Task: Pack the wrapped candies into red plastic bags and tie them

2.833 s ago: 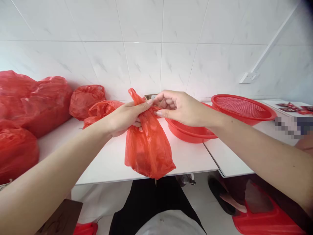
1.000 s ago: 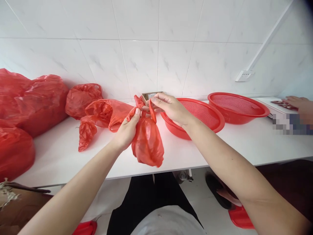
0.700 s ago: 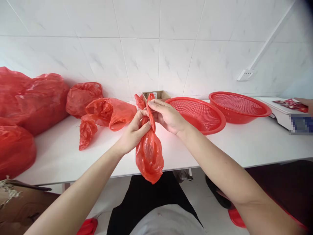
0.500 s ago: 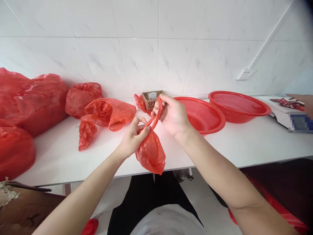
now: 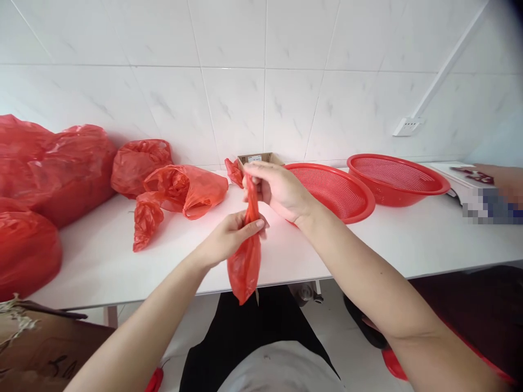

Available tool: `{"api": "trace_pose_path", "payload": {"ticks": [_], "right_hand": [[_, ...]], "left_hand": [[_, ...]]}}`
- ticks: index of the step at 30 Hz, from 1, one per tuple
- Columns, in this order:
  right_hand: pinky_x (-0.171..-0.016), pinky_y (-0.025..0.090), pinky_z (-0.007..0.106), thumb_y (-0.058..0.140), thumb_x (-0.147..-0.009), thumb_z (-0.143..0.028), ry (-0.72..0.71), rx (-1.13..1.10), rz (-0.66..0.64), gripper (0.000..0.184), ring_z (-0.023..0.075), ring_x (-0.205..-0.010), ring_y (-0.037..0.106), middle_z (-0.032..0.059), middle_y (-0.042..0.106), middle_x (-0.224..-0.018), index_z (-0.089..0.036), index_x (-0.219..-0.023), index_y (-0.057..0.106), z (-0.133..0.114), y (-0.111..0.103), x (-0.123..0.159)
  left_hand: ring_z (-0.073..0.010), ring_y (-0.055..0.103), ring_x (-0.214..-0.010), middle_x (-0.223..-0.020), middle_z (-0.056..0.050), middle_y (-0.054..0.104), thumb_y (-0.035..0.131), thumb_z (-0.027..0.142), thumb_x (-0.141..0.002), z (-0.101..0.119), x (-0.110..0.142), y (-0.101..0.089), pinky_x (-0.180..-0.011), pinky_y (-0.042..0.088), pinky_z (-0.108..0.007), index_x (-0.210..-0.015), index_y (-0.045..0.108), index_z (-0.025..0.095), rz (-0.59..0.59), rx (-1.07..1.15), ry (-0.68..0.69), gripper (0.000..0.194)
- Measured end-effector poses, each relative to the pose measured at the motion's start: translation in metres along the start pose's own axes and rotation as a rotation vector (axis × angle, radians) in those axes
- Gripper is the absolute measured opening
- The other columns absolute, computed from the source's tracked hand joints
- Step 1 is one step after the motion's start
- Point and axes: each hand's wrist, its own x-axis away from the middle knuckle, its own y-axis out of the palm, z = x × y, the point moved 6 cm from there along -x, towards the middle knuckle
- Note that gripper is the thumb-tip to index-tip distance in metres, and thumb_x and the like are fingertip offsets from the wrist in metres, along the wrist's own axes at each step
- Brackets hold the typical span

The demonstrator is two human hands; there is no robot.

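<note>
A small red plastic bag [image 5: 244,267] hangs upright over the front edge of the white table. My left hand [image 5: 231,234] is closed around its neck, thumb laid across the front. Higher up, my right hand [image 5: 275,188] pinches the gathered top of the same bag. What the bag contains, if anything, cannot be made out. Behind my right hand stands a small cardboard box [image 5: 278,158], partly hidden. Just right of that hand is a red perforated basket [image 5: 370,209].
A second red basket [image 5: 400,198] stands farther right, beside a white scale [image 5: 457,182] where another person's hand [image 5: 504,179] reaches in. Red plastic bags, some large and full [image 5: 77,174], some crumpled [image 5: 204,188], lie left. A cardboard carton [image 5: 44,348] sits low at the left.
My left hand has shifted slightly right and closed around the bag's neck. My right hand has moved left, drawing the twisted top straight. The bag now hangs narrower. The other person's hand has moved left.
</note>
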Motion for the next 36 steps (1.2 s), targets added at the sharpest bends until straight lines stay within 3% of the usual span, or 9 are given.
{"api": "trace_pose_path", "payload": {"ticks": [3, 7, 11, 17, 22, 27, 30, 33, 36], "right_hand": [[-0.065, 0.048, 0.027, 0.061, -0.084, -0.031, -0.063, -0.034, 0.126, 0.034, 0.0110, -0.056, 0.051, -0.0026, 0.048, -0.061, -0.021, -0.059, 0.041, -0.003, -0.012, 0.000], [-0.066, 0.048, 0.027, 0.064, -0.082, -0.035, -0.052, -0.028, 0.147, 0.036, 0.0114, -0.060, 0.052, -0.0018, 0.050, -0.064, -0.020, -0.059, 0.040, -0.005, -0.023, 0.005], [-0.065, 0.046, 0.025, 0.068, -0.081, -0.041, -0.026, 0.008, 0.081, 0.035, 0.0119, -0.065, 0.053, -0.0016, 0.052, -0.068, -0.020, -0.062, 0.046, -0.008, -0.027, 0.013], [-0.073, 0.049, 0.027, 0.072, -0.078, -0.042, 0.009, -0.137, 0.138, 0.033, 0.0124, -0.069, 0.054, -0.0024, 0.055, -0.071, -0.020, -0.065, 0.051, 0.009, -0.039, 0.015], [-0.082, 0.051, 0.031, 0.073, -0.077, -0.044, 0.022, -0.202, 0.145, 0.027, 0.0152, -0.083, 0.060, 0.0003, 0.063, -0.085, -0.021, -0.074, 0.059, 0.019, -0.043, 0.015], [-0.081, 0.053, 0.031, 0.076, -0.073, -0.042, -0.006, -0.201, 0.255, 0.025, 0.0177, -0.091, 0.062, 0.0016, 0.066, -0.095, -0.023, -0.082, 0.063, 0.018, -0.055, 0.020], [-0.078, 0.054, 0.031, 0.076, -0.073, -0.042, -0.020, -0.169, 0.299, 0.024, 0.0179, -0.090, 0.062, 0.0026, 0.067, -0.093, -0.023, -0.082, 0.065, 0.016, -0.060, 0.023], [-0.079, 0.054, 0.031, 0.071, -0.077, -0.043, -0.040, -0.035, 0.284, 0.023, 0.0186, -0.091, 0.062, 0.0041, 0.067, -0.092, -0.021, -0.080, 0.065, 0.012, -0.057, 0.022], [-0.089, 0.050, 0.034, 0.063, -0.084, -0.041, -0.174, 0.321, 0.313, 0.025, 0.0202, -0.103, 0.060, 0.0070, 0.065, -0.106, -0.019, -0.072, 0.063, 0.001, -0.048, 0.015]], "left_hand": [[-0.0141, 0.047, -0.061, -0.063, 0.003, 0.046, 0.056, 0.045, -0.090, -0.015, -0.003, 0.017, -0.066, 0.043, -0.030, -0.082, 0.061, 0.019, -0.008, 0.049, -0.057, 0.028], [-0.0122, 0.045, -0.057, -0.065, 0.003, 0.048, 0.064, 0.045, -0.085, -0.019, 0.000, 0.016, -0.058, 0.041, -0.028, -0.093, 0.062, 0.020, -0.018, 0.096, -0.122, 0.026], [-0.0173, 0.062, -0.080, -0.091, -0.003, 0.064, 0.069, 0.045, -0.082, -0.007, 0.000, 0.000, -0.071, 0.049, -0.030, -0.101, 0.063, 0.022, 0.001, 0.334, -0.099, 0.030], [-0.0139, 0.062, -0.074, -0.078, -0.001, 0.065, 0.073, 0.033, -0.081, -0.006, -0.009, -0.014, -0.073, 0.051, -0.028, -0.079, 0.067, 0.018, 0.084, 0.588, -0.065, 0.017], [-0.0134, 0.064, -0.081, -0.081, -0.001, 0.065, 0.073, 0.023, -0.080, -0.006, -0.008, -0.008, -0.087, 0.056, -0.038, -0.090, 0.068, 0.017, -0.002, 0.863, -0.084, 0.013], [-0.0104, 0.063, -0.077, -0.079, 0.003, 0.061, 0.069, 0.025, -0.084, -0.002, -0.005, -0.015, -0.095, 0.055, -0.041, -0.097, 0.065, 0.020, 0.050, 0.935, -0.031, 0.014], [-0.0087, 0.057, -0.066, -0.072, 0.005, 0.053, 0.066, 0.033, -0.085, 0.002, -0.007, -0.026, -0.089, 0.056, -0.038, -0.096, 0.064, 0.021, 0.149, 0.832, 0.010, 0.016], [-0.0112, 0.052, -0.062, -0.068, 0.002, 0.050, 0.062, 0.050, -0.083, 0.005, -0.012, -0.036, -0.070, 0.053, -0.031, -0.074, 0.061, 0.018, 0.209, 0.354, -0.033, 0.033], [-0.0124, 0.046, -0.060, -0.065, -0.001, 0.052, 0.063, 0.045, -0.081, 0.011, -0.020, -0.036, -0.059, 0.041, -0.029, -0.057, 0.056, 0.017, 0.156, -0.060, -0.101, 0.037]]}}
